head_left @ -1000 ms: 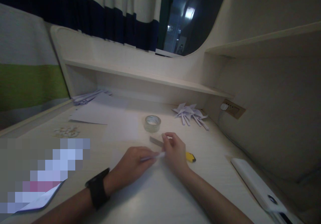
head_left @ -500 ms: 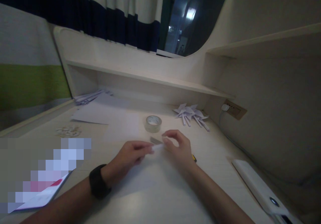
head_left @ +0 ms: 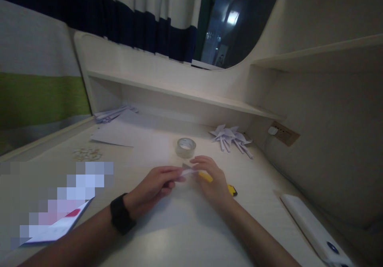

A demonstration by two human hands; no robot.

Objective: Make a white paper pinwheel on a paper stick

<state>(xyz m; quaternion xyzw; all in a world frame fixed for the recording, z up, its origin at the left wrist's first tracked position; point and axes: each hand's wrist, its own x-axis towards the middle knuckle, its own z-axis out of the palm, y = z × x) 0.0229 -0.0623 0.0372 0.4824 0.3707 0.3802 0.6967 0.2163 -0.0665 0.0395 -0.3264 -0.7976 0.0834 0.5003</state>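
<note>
Both hands meet over the pale desk [head_left: 185, 239] on a thin rolled strip of white paper [head_left: 188, 172]. My left hand [head_left: 154, 189], with a black watch on its wrist, pinches the strip's left end. My right hand [head_left: 211, 177] pinches its right end with the fingertips. A yellow utility knife [head_left: 220, 183] lies under and beside my right hand. A roll of clear tape [head_left: 186, 147] stands just beyond the fingers. A grey metal ruler tip [head_left: 185, 165] shows behind the strip.
Folded white paper pinwheels [head_left: 231, 137] lie at the back right near a wall socket [head_left: 284, 133]. White sheets [head_left: 125, 135] and paper strips [head_left: 112, 113] are at the back left, small scraps [head_left: 86, 153] nearer. A white device [head_left: 314, 227] lies right; a phone [head_left: 56, 229] left.
Both hands lifted slightly and drew the paper strip up off the desk. The fingertips closed together on it. The view shifted a little right.
</note>
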